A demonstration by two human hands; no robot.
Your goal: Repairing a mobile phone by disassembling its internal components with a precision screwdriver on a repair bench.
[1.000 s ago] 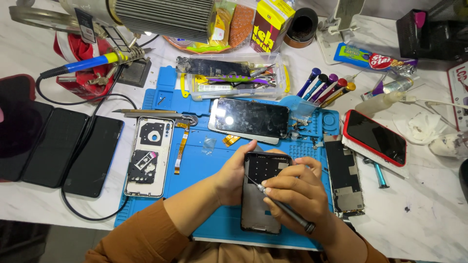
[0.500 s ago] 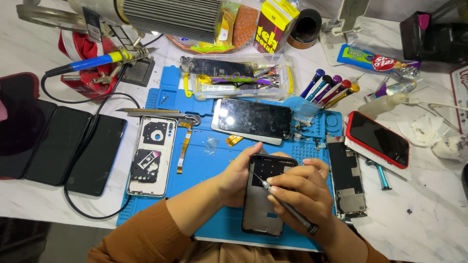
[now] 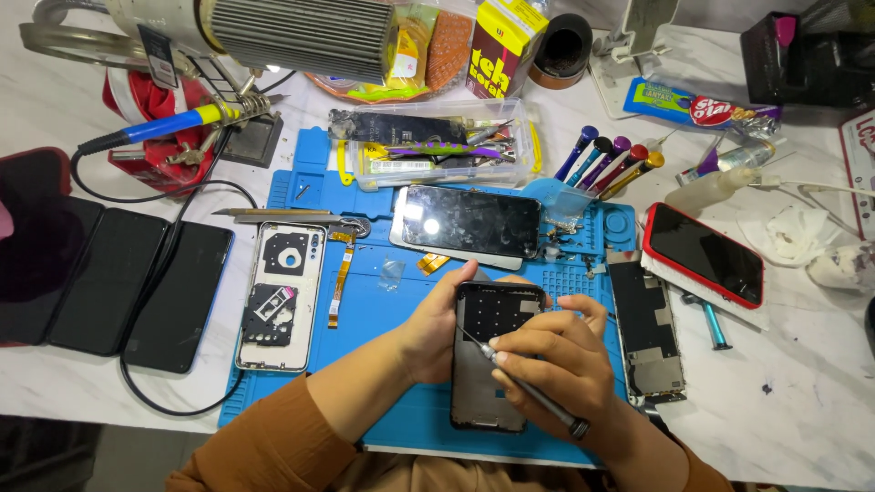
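A: Biggest first: blue work mat point(image 3: 383, 364) across the centre of the frame, crowded edge to edge. Risk there?

B: Clutter. Loose screen panel point(image 3: 469, 223) just above the hands, bare white back cover point(image 3: 278, 296) at centre left, stripped phone frame point(image 3: 649, 333) at centre right. Any elbow swing likely to nudge one off or onto another.

A: And the thing in hand?

B: Opened phone point(image 3: 490, 355) at lower centre, lying flat on the mat, dark inner side up. Left hand point(image 3: 437, 328) wrapped around its left edge, thumb and fingers closed on the rim, pinning it down. Loosen that hold and probably a twist under tool pressure.

A: Right hand?

B: Right hand point(image 3: 556, 364) closed around a thin screwdriver point(image 3: 529, 390), pinched pen-style, tip resting on the upper half of the phone's inside. Slip of the tip: scratched board or torn ribbon, most likely from pressing at a slant.

A: Smaller hazards?

B: Orange flex cable point(image 3: 339, 273) lying free left of the hands, easy to crease under a forearm. Tiny screws, if any out: too small to make out, easy to lose on the mat.

A: Soldering iron point(image 3: 173, 126) at upper left?

B: Well apart from both hands; cord looping near the dark phones at far left, a possible snag.
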